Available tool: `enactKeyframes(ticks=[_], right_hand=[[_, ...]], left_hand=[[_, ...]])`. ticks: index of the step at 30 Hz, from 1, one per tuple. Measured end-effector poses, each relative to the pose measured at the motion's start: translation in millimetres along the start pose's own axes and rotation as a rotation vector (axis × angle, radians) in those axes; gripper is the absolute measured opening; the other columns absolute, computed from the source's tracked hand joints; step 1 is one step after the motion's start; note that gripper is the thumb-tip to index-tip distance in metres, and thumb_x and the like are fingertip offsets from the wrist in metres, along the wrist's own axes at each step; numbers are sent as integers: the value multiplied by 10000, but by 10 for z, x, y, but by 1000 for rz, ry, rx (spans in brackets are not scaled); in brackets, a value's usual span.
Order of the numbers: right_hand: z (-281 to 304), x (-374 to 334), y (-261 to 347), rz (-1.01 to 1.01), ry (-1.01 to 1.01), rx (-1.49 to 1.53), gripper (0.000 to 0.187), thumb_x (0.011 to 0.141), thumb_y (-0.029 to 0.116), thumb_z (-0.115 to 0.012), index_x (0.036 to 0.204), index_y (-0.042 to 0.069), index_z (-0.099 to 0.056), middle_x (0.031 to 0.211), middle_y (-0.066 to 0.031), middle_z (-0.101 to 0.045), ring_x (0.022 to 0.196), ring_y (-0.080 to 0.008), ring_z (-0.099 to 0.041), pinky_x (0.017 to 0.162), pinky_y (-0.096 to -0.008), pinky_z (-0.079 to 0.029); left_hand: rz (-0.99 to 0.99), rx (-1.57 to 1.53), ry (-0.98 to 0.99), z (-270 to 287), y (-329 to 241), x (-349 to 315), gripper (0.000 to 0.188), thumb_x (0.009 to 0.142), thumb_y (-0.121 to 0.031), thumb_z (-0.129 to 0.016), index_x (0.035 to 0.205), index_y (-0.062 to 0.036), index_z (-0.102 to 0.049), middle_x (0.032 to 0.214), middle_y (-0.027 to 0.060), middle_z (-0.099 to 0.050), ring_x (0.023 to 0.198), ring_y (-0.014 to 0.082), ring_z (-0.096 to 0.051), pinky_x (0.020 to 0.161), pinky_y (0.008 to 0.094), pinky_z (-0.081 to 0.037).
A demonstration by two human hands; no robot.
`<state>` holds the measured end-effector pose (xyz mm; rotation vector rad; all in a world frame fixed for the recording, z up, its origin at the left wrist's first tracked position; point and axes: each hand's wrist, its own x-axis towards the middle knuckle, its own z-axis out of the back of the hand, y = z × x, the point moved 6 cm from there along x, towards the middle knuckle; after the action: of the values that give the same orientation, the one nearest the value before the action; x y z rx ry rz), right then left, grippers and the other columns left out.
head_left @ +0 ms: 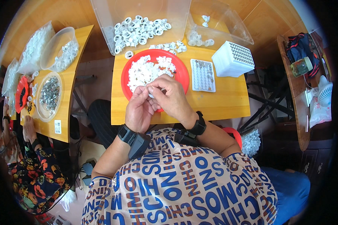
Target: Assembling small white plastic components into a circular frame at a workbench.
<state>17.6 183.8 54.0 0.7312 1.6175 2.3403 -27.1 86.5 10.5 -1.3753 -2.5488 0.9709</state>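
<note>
My left hand (138,114) and my right hand (172,96) meet over the near rim of a round red tray (183,71). Thumbs and fingertips of both are pinched together around a small white plastic part (151,95), mostly hidden by the fingers. Behind them, a heap of small white plastic pieces (141,71) fills much of the red tray. To the right of my hands lies a white compartment tray (203,83) with small round pieces in its rows.
A stack of white trays (229,62) stands at the table's right. Behind the red tray are a transparent bin (105,22) of white round parts and another transparent container (242,33). At a left table, a co-worker's hand (29,127) rests near a tray of metal parts (50,93).
</note>
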Motion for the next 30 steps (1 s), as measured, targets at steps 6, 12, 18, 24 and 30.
enactKeyframes(ticks=[6, 12, 18, 24, 30], right_hand=[[-50, 27, -60, 0, -24, 22, 85, 825, 46, -612, 839, -17, -667, 821, -121, -609, 653, -207, -625, 582, -305, -493], [-55, 57, -31, -21, -6, -6, 93, 829, 68, -617, 853, 2, -677, 834, -125, -611, 682, -222, -628, 609, -312, -498], [52, 45, 75, 113, 9, 31, 176, 834, 96, -631, 990, 19, -662, 884, -137, -624, 792, -251, -626, 698, -335, -498], [795, 98, -199, -16, -77, -446, 175, 841, 159, -609, 948, 35, -668, 903, -138, -634, 847, -283, -613, 742, -375, -486], [586, -64, -311, 22, 248, -616, 146, 771, 171, -659, 864, 61, -687, 849, -103, -640, 791, -295, -604, 698, -367, -482]], left_hand=[[-5, -17, -31, 70, -9, -5, 135, 988, -217, -433, 1007, -92, -479, 985, 79, -590, 835, 160, -597, 725, 298, -510], [-26, -10, 0, 87, -44, 31, 146, 982, -221, -446, 1018, -85, -486, 985, 77, -590, 852, 158, -592, 726, 301, -505], [-39, -54, 57, 176, -172, 18, 177, 981, -236, -444, 1031, -76, -497, 979, 110, -613, 819, 188, -599, 723, 313, -501], [-135, -76, -32, 334, -402, -83, 262, 978, -245, -466, 1095, -16, -517, 913, 153, -625, 789, 211, -614, 701, 303, -525], [-117, -74, -22, 332, -351, -94, 250, 974, -241, -469, 1075, -19, -525, 910, 159, -627, 788, 218, -613, 699, 305, -522]])
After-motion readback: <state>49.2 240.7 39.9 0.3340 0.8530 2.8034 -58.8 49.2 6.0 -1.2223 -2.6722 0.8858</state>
